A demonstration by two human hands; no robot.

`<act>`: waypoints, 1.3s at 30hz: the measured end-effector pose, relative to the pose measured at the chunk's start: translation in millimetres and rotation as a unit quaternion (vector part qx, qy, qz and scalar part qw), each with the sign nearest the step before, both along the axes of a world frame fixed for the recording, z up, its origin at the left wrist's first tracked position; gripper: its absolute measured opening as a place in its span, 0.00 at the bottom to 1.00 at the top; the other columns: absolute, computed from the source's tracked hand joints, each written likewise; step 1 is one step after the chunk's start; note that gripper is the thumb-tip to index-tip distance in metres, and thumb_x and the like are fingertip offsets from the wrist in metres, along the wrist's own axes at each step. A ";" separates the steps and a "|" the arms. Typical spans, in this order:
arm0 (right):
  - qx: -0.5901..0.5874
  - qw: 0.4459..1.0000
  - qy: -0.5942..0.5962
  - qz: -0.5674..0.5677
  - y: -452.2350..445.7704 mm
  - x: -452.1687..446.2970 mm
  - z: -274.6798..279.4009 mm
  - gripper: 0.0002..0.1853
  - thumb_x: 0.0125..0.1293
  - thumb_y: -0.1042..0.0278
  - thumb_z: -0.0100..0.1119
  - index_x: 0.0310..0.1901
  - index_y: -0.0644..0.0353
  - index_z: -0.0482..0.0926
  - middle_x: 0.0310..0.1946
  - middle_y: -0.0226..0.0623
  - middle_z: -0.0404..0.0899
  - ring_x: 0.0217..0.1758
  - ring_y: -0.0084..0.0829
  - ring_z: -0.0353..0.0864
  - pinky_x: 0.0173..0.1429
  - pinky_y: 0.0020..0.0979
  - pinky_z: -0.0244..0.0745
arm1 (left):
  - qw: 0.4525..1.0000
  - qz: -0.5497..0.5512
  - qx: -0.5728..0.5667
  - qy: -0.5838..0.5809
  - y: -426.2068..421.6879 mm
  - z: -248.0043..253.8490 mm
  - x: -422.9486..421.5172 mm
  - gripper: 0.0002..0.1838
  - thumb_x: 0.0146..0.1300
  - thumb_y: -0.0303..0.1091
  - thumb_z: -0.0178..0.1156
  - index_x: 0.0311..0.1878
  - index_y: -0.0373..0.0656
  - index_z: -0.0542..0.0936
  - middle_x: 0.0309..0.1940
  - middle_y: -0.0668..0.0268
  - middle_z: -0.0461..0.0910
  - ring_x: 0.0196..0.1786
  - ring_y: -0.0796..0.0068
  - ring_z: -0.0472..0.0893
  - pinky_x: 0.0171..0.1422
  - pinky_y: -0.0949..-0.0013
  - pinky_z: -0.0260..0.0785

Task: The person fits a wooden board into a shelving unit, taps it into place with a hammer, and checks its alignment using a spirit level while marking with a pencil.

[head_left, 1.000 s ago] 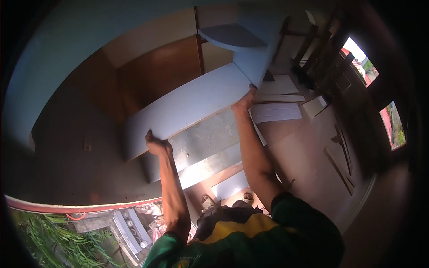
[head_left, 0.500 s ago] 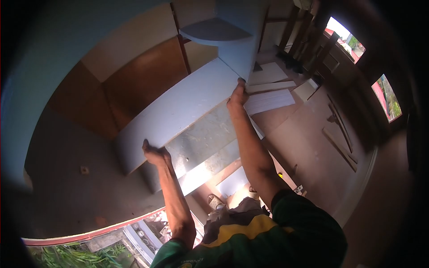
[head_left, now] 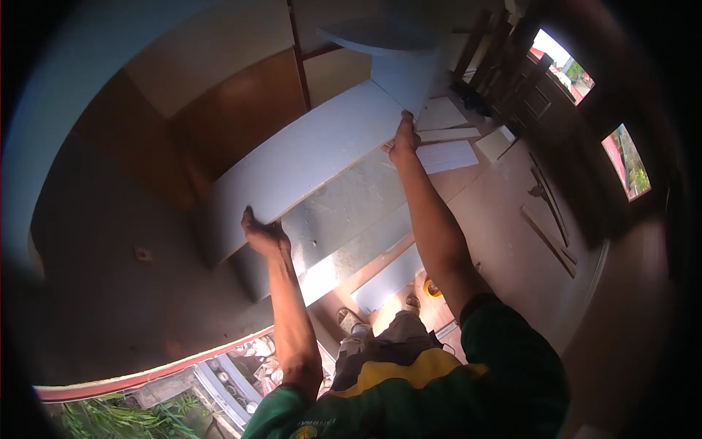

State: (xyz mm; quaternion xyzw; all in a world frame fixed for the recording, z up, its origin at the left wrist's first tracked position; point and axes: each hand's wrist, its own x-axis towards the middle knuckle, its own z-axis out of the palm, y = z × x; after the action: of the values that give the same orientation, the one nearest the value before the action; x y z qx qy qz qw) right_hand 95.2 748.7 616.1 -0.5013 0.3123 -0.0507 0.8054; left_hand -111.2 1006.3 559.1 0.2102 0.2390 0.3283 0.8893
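A long white board [head_left: 307, 148] stretches in front of me, its right end meeting an upright white panel [head_left: 402, 77]. Near the board's left end, my left hand [head_left: 265, 235] is closed on the front edge, thumb on top and fingers hidden underneath. At the right end, close to the panel, my right hand [head_left: 404, 140] grips the same edge, its fingers mostly out of sight. Below the board lies a dusty grey panel [head_left: 344, 208] with a sunlit front strip. A rounded corner shelf [head_left: 376, 36] juts from the upright panel.
Loose white boards [head_left: 446, 156] and wooden strips [head_left: 548, 240] lie on the floor to the right. A yellow round object [head_left: 433, 288] is near my feet. A dark wall [head_left: 110, 249] stands at left, with an opening onto plants [head_left: 131, 417] below it.
The board, panel and both hands appear slightly farther right, partly with a shift of my view. Both hands keep their hold. The yellow object by my feet shows more.
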 end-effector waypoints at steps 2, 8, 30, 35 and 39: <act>-0.005 0.998 0.012 0.058 -9.3 6.2 -4.0 0.37 0.59 0.34 0.58 0.58 0.59 0.69 0.45 0.42 0.74 0.36 0.38 0.73 0.40 0.48 0.76 | 0.995 -0.083 0.031 -0.039 1.2 1.0 -15.4 0.31 0.69 0.46 0.49 0.69 0.38 0.62 0.66 0.57 0.65 0.67 0.55 0.68 0.64 0.50 0.70; -0.025 0.957 -0.026 0.289 -82.7 -21.5 -35.6 0.40 0.66 0.29 0.46 0.65 0.57 0.66 0.54 0.53 0.77 0.55 0.45 0.78 0.58 0.49 0.72 | 0.980 -0.173 0.084 0.055 20.4 -27.1 -27.2 0.22 0.68 0.47 0.55 0.59 0.42 0.73 0.54 0.53 0.76 0.54 0.47 0.80 0.54 0.52 0.78; -0.225 0.715 0.601 0.278 -420.8 -660.9 -289.2 0.19 0.67 0.53 0.59 0.36 0.65 0.76 0.27 0.39 0.80 0.29 0.33 0.86 0.26 0.33 0.80 | 0.288 -0.105 0.913 0.271 -78.1 -182.3 -72.5 0.49 0.53 0.55 0.69 0.76 0.53 0.58 0.74 0.55 0.58 0.76 0.52 0.57 0.73 0.39 0.49; -0.161 0.808 0.525 0.213 -393.7 -647.0 -306.2 0.21 0.69 0.48 0.56 0.40 0.62 0.78 0.31 0.37 0.81 0.32 0.29 0.86 0.31 0.30 0.80 | 0.227 -0.012 0.903 0.364 -85.1 -190.3 -57.0 0.39 0.60 0.60 0.62 0.72 0.56 0.66 0.64 0.57 0.72 0.67 0.56 0.67 0.65 0.44 0.54; -0.128 0.840 0.497 0.176 -375.7 -642.3 -319.1 0.17 0.70 0.55 0.58 0.37 0.64 0.75 0.26 0.37 0.79 0.27 0.29 0.83 0.22 0.28 0.75 | 0.264 0.061 0.914 0.301 -86.3 -199.3 -51.5 0.33 0.67 0.62 0.52 0.70 0.57 0.70 0.66 0.64 0.73 0.68 0.58 0.69 0.66 0.45 0.54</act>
State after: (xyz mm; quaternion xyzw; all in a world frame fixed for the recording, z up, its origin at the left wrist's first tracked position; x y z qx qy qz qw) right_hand -547.1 372.9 297.0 -0.6043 0.5680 0.3082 0.4660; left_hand -162.6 920.0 359.8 0.9530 0.0436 0.2957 -0.0493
